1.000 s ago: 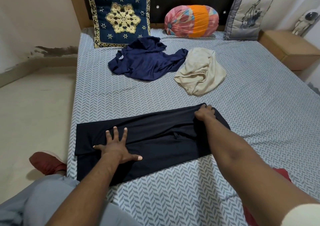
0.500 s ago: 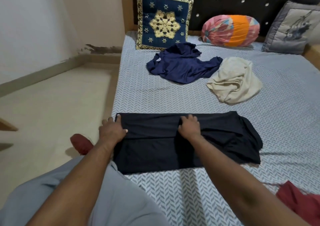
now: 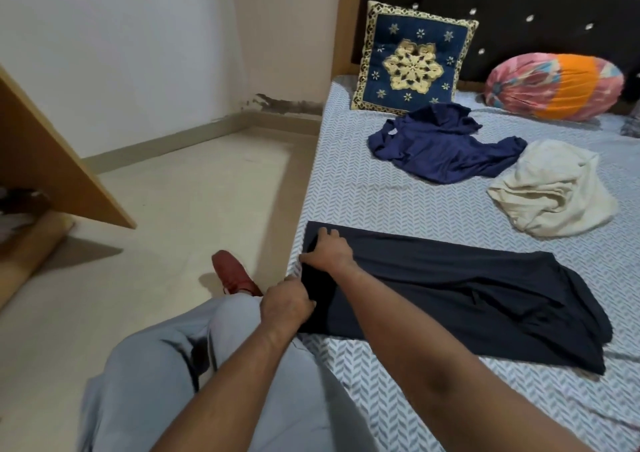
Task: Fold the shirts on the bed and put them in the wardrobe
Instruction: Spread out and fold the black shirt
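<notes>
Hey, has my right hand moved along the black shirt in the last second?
Yes. The right hand has gone left along the black shirt, from its right end to its left end at the edge of the bed.

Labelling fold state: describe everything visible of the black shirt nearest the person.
The black soft-knit shirt lies folded into a long band across the herringbone-patterned bedsheet, near the bed's edge. Its right end is rumpled. At its left end the left hand grips the near corner and the right hand grips the far corner.
</notes>
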